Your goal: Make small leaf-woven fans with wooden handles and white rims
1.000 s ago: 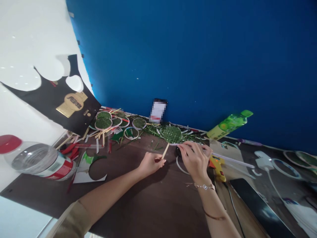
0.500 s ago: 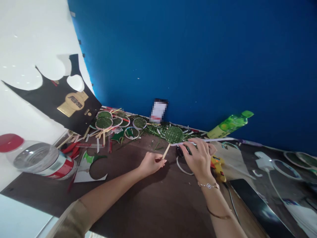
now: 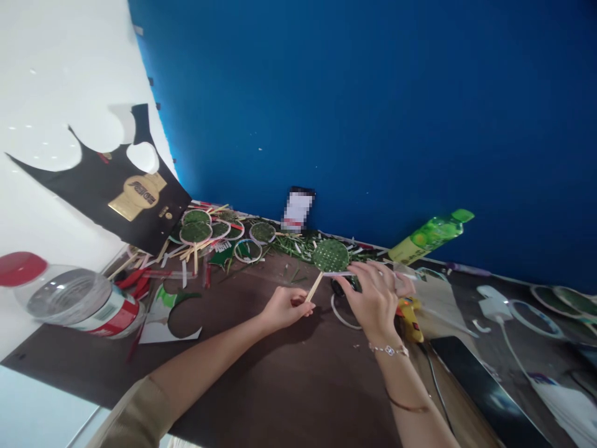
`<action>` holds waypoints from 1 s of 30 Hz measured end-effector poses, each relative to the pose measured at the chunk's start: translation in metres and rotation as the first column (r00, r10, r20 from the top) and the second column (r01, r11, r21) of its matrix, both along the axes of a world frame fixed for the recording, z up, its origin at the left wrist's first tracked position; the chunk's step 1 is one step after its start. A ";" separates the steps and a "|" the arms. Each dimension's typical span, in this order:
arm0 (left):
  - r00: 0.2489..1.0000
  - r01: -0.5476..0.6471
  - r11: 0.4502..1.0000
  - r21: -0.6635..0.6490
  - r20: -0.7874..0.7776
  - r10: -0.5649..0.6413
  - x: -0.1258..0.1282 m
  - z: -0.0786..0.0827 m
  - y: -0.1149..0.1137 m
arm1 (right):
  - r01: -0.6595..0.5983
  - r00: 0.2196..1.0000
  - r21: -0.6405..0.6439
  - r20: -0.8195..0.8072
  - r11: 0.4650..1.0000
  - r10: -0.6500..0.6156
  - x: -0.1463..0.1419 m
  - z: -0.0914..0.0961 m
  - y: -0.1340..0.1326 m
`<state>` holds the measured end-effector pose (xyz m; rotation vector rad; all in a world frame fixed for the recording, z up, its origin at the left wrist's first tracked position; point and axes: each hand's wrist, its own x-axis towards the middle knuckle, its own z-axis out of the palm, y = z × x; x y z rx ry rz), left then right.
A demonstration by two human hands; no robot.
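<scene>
My left hand (image 3: 283,307) pinches the wooden stick of a small round fan (image 3: 330,255) woven from green leaf strips, holding it tilted up over the dark table (image 3: 289,379). My right hand (image 3: 375,292) is at the fan's lower right edge, fingers curled and pressing a thin white strip (image 3: 342,274) against the rim. A white ring (image 3: 340,313) lies on the table just below that hand.
A yellow glue gun (image 3: 411,314) lies right of my right hand, a dark tablet (image 3: 485,389) beyond it. Finished fans (image 3: 196,231), sticks and green leaf strips (image 3: 293,244) pile at the back. A clear jar (image 3: 69,298) lies left; a green bottle (image 3: 433,233) leans on the blue wall.
The fan has shifted slightly right and up. The long white strip that stuck out to the right has been drawn in, and my right hand has moved closer to the fan's rim.
</scene>
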<state>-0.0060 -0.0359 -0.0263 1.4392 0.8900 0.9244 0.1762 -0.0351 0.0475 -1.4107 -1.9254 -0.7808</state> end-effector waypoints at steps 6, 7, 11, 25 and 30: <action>0.997 -0.020 0.993 -0.118 0.071 0.029 0.003 0.005 -0.002 | 0.034 0.998 -0.008 -0.058 0.999 -0.035 0.004 0.001 -0.003; 0.996 -0.010 0.991 -0.131 0.087 0.022 0.003 0.007 -0.003 | 0.008 0.998 -0.033 -0.061 0.999 -0.010 0.004 0.001 -0.004; 0.972 0.099 0.979 -0.180 0.226 -0.056 0.002 0.012 -0.005 | -0.125 0.978 -0.147 -0.185 0.981 0.097 0.004 0.000 -0.007; 0.894 0.268 0.936 -0.228 0.420 -0.153 0.003 0.042 -0.010 | -0.181 0.968 -0.306 -0.222 0.935 0.115 0.007 0.021 -0.033; 0.949 0.185 0.977 -0.107 0.277 -0.150 -0.001 0.043 -0.011 | -0.156 0.977 -0.221 -0.179 0.963 0.117 0.006 0.016 -0.038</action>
